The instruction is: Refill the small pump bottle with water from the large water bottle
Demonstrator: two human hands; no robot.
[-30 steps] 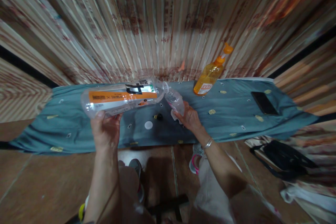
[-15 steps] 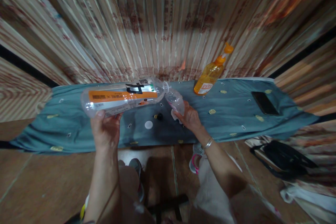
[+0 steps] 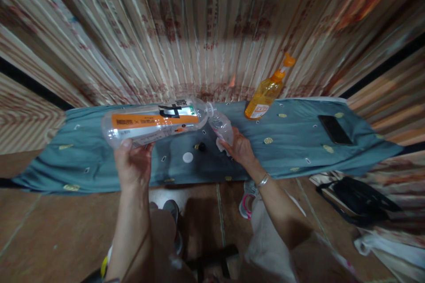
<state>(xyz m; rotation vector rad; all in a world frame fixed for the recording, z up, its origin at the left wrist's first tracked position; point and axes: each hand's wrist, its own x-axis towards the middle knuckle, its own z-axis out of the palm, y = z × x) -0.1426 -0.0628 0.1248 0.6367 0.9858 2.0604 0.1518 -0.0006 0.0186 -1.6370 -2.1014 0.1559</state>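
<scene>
My left hand is closed around the lower part of a large clear plastic bottle with an orange and silver label. The bottle lies nearly level in the air, its uncapped neck pointing right. In my right hand is a smaller clear plastic cup or bottle, tilted so its upper end meets the large bottle's mouth. Whether the two rims touch, I cannot tell. Some whitish material shows under my right fingers. Below the bottles, a white cap and a small black round thing lie on the cloth.
A pump bottle of orange liquid stands at the back of the cloth-covered table. A dark phone lies at the right. Behind hangs a striped curtain. A black bag rests low at the right.
</scene>
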